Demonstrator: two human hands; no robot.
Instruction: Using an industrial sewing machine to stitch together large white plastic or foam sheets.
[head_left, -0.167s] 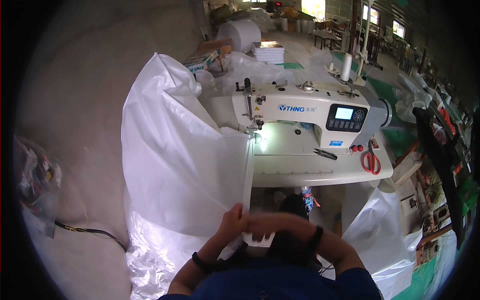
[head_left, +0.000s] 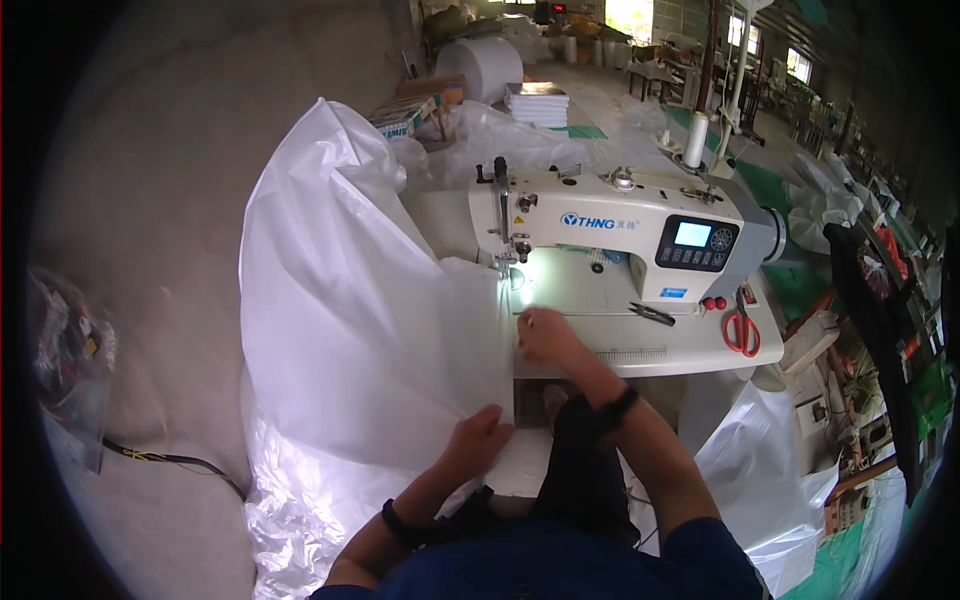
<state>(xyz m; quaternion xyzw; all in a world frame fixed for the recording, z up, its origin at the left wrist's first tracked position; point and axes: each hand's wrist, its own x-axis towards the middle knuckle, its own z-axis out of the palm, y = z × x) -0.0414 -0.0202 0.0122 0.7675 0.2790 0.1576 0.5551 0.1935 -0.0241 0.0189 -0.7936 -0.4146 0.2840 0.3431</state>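
A large white plastic sheet point(head_left: 370, 330) hangs over the left side of the sewing machine point(head_left: 600, 210), its right edge running up to the lit needle area point(head_left: 512, 278). My left hand point(head_left: 476, 440) is closed on the lower part of that edge, near my lap. Just in front of the needle, my right hand point(head_left: 548, 338) is over the machine table point(head_left: 640, 335), its fingers curled together beside the sheet's edge. Whatever those fingers may hold is hidden.
Black thread snips point(head_left: 652, 313) and red-handled scissors point(head_left: 741, 332) lie on the table's right part. A white thread cone point(head_left: 696, 140) stands behind the machine. More white sheeting point(head_left: 750, 480) hangs at the lower right. A bag of oddments point(head_left: 75, 350) is at far left.
My right hand has moved away from my left hand, up and forward to the table by the needle. My left hand stays low on the sheet's edge, which has shifted slightly right.
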